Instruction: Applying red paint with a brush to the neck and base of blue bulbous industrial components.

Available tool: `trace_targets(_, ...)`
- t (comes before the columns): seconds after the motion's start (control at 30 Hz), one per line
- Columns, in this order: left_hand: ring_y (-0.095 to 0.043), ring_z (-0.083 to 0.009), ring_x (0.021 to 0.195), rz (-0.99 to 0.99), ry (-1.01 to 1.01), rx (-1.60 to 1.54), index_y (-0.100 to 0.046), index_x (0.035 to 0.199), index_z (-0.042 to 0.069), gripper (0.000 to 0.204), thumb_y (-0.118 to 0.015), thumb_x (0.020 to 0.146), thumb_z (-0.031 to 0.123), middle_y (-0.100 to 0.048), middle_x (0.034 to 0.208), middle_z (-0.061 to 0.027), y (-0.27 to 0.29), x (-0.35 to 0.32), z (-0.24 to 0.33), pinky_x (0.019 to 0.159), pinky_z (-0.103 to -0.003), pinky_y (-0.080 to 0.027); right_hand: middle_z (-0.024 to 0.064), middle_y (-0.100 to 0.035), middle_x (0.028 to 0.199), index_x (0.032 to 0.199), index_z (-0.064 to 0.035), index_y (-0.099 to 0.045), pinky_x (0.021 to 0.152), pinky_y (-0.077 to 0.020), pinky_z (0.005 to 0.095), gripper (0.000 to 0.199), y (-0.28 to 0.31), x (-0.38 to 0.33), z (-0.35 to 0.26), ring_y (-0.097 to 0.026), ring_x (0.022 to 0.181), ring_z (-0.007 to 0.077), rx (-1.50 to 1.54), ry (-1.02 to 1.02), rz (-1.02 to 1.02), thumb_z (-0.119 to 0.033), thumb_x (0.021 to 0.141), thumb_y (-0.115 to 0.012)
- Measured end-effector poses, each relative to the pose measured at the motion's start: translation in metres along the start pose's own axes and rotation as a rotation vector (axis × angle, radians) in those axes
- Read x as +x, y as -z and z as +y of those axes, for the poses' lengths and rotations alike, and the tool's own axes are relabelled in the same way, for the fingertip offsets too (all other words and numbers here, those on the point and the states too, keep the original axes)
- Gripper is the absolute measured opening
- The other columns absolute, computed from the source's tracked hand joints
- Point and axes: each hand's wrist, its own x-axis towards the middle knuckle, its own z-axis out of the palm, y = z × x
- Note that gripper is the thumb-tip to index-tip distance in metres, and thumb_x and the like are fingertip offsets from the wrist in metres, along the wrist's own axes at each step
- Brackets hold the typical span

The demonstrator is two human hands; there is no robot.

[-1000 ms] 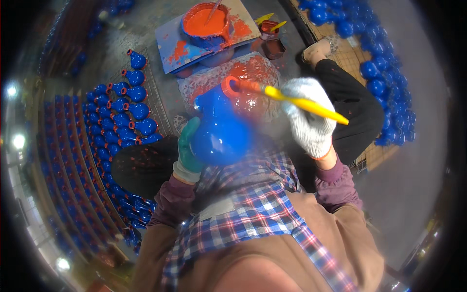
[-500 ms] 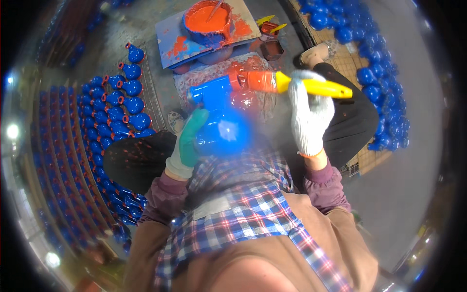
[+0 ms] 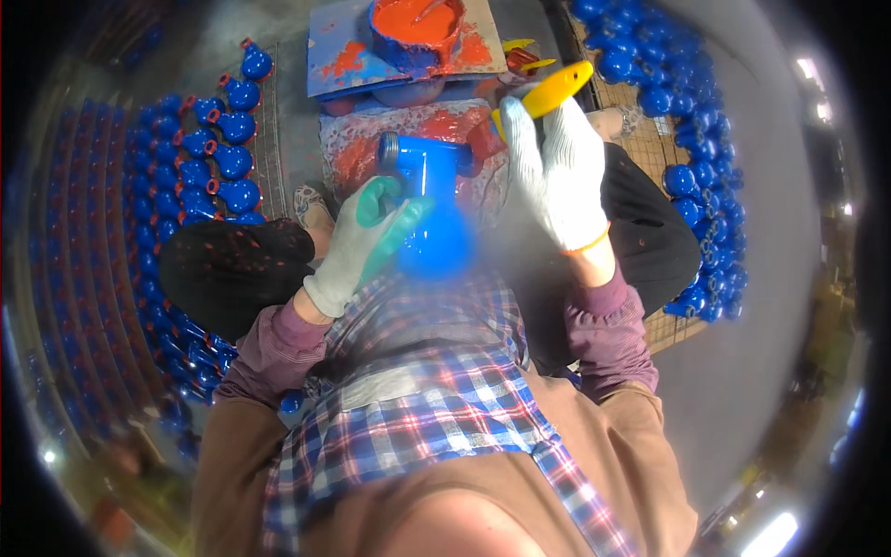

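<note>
My left hand [image 3: 364, 243], in a white and green glove, grips a blue metal casting [image 3: 432, 215] with a round body and a tube end, held over my lap. My right hand [image 3: 555, 176], in a white glove, holds a yellow-handled paintbrush [image 3: 549, 93]; its handle points up and right, and the bristle end is hidden behind the glove and the casting. Beyond them a bucket of orange paint [image 3: 418, 26] stands on a paint-smeared board [image 3: 342, 54].
Several blue castings with orange rims [image 3: 221, 158] lie in rows on the floor at my left, and a heap of blue castings [image 3: 679, 102] on a mesh at my right. A paint-stained cloth [image 3: 380, 139] lies in front of my knees.
The brush has swung from lying across the casting's orange end to pointing up and right. My left hand has turned the casting so its tube end faces away.
</note>
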Motion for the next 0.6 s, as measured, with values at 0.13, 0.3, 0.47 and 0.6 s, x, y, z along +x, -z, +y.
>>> trace_targets(0.13, -0.049, -0.0037, 0.075, 0.021, 0.024, -0.015, -0.061, 0.103, 0.001, 0.025, -0.068, 0.094, 0.022, -0.056, 0.081, 0.0034, -0.002, 0.0, 0.004, 0.063, -0.022, -0.041, 0.0133, -0.064, 0.08, 0.093, -0.0037, -0.063, 0.057, -0.0507, 0.0353, 0.013, 0.0, -0.023, -0.018, -0.065, 0.065, 0.0309, -0.054, -0.042, -0.004, -0.01, 0.086, -0.072)
trace_targets(0.3, -0.064, -0.0193, 0.099, -0.118, -0.096, -0.184, -0.057, 0.128, 0.003, 0.039, -0.058, 0.098, 0.028, -0.064, 0.11, -0.0093, -0.002, 0.006, -0.011, 0.085, -0.034, -0.054, 0.0104, -0.062, 0.075, 0.094, -0.005, -0.066, 0.056, -0.0499, 0.0338, 0.019, -0.003, -0.053, -0.017, -0.063, 0.064, 0.0281, 0.076, 0.086, 0.058, 0.0, 0.077, -0.074)
trace_targets(0.47, -0.068, -0.0283, 0.105, -0.093, 0.31, -0.883, -0.048, 0.138, 0.004, 0.054, -0.052, 0.099, 0.042, -0.063, 0.122, -0.0188, -0.007, 0.005, -0.011, 0.088, -0.042, -0.059, 0.0107, -0.066, 0.079, 0.095, -0.0072, -0.068, 0.057, -0.0496, 0.0341, 0.024, 0.011, -0.07, -0.012, -0.064, 0.066, 0.0277, -0.001, 0.154, -0.098, -0.004, 0.073, -0.077)
trace_targets(0.6, -0.069, -0.033, 0.101, -0.068, 0.178, -0.721, -0.049, 0.138, 0.01, 0.052, -0.047, 0.1, 0.045, -0.063, 0.121, -0.0203, 0.001, 0.004, -0.034, 0.068, -0.048, -0.062, 0.0114, -0.068, 0.086, 0.096, -0.0096, -0.069, 0.064, -0.0522, 0.035, 0.028, 0.018, -0.07, -0.004, -0.067, 0.073, 0.0274, 0.027, 0.194, -0.162, -0.007, 0.07, -0.079)
